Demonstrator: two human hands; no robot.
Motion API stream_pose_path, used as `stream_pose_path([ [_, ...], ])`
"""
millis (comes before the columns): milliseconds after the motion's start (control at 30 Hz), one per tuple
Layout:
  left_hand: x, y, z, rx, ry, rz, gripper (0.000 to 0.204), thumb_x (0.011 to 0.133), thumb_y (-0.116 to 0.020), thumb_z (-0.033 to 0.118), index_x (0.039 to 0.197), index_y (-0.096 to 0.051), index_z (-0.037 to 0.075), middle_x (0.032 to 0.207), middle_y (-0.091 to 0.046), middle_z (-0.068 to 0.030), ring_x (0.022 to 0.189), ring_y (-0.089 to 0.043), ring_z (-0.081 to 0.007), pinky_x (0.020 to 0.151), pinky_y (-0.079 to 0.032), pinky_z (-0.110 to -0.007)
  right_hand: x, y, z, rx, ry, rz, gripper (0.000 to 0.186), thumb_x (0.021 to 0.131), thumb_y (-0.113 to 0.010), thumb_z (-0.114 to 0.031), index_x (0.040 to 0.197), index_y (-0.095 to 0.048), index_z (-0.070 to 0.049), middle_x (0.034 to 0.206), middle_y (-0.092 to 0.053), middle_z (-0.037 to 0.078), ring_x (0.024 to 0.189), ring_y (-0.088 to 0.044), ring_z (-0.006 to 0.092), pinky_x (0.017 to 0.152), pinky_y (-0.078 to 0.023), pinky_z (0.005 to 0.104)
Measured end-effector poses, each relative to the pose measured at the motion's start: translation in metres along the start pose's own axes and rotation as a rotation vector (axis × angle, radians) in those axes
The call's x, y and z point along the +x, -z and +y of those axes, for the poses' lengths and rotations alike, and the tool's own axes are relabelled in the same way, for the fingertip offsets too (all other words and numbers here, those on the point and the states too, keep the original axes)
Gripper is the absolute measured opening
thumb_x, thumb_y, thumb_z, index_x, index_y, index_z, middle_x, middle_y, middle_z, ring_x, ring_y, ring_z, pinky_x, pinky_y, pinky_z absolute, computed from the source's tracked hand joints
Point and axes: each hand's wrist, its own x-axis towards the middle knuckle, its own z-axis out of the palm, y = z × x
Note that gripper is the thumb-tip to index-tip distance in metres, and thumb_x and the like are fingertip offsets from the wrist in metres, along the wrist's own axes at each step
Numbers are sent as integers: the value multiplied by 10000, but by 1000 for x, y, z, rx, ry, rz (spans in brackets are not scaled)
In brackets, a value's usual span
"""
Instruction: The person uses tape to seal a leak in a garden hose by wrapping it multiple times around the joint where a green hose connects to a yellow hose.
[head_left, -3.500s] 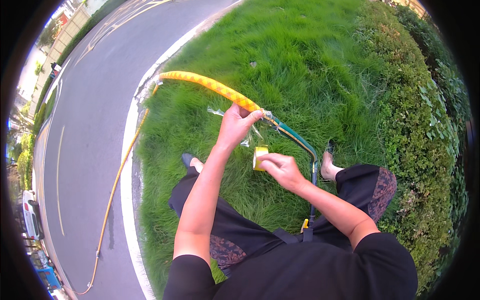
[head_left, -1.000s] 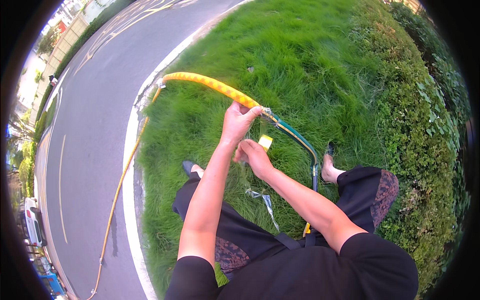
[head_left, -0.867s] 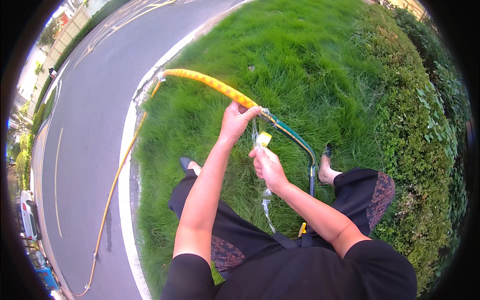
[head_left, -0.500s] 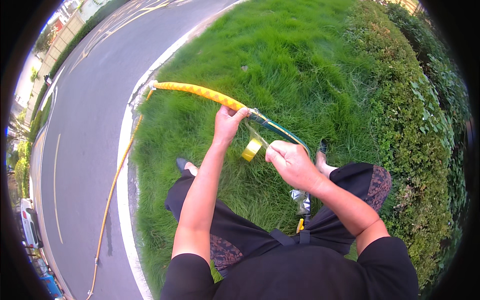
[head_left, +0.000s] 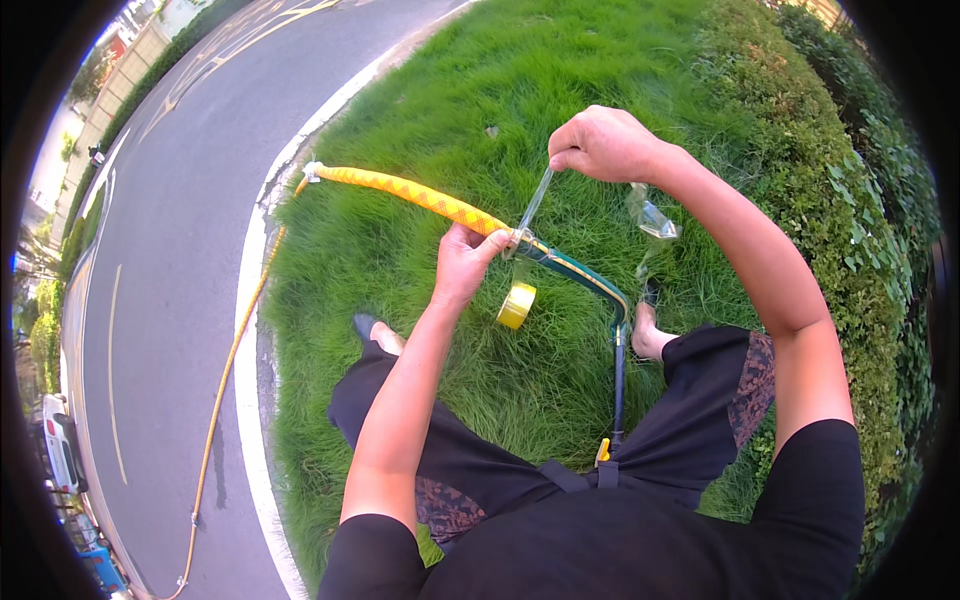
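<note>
My left hand pinches the end of a yellow hose with an orange pattern, where it meets a dark green hose. Clear plastic is wrapped around that joint. Raised above and to the right, my right hand is closed on a clear plastic strip, stretched taut from the joint. A loose, crumpled piece of clear film dangles below the right hand. Under the joint hangs a roll of yellowish tape. The green hose bends down to a dark pipe with a yellow lever between my legs.
Tall grass lies around my feet. A white curb borders the grey road on the left, where a thinner orange-yellow hose trails along. A hedge stands on the right. Parked vehicles show at far left.
My right hand has moved up and away from beside the tape roll, drawing the plastic strip over the joint. The loose film swung up with it. My left hand keeps its hold on the hose.
</note>
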Motion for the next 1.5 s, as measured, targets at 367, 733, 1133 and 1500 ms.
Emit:
stream_pose_path([
  [367,10,3,0,166,-188,96,41,881,-515,24,901,-491,50,1001,-561,-45,932,-521,-126,822,-431,-269,-20,-16,26,334,-10,-4,142,805,-635,-167,799,-666,-28,678,-639,102,581,-592,220,584,-470,324],
  [733,43,-13,66,1577,-561,-280,599,767,-522,20,1338,-438,178,1479,-277,-32,1425,-127,-266,1034,-183,-683,-74,8,-35,149,82,-70,109,776,-652,-159,812,-660,-57,686,-626,135,634,-612,320,573,-476,412],
  [1133,22,-2,83,1544,-565,-587,445,666,-751,387,999,-573,151,885,-551,-2,930,-544,-213,867,-398,-398,-104,16,-63,29,117,-134,87,778,-645,-151,787,-638,-65,654,-607,107,598,-602,300,532,-470,403],
  [1500,4,15,74,1415,-597,-550,272,764,-684,270,986,-583,148,854,-551,-2,891,-551,-197,768,-397,-355,-114,4,-68,156,59,-31,59,789,-635,-105,770,-636,-49,636,-596,107,581,-595,300,521,-465,388],
])
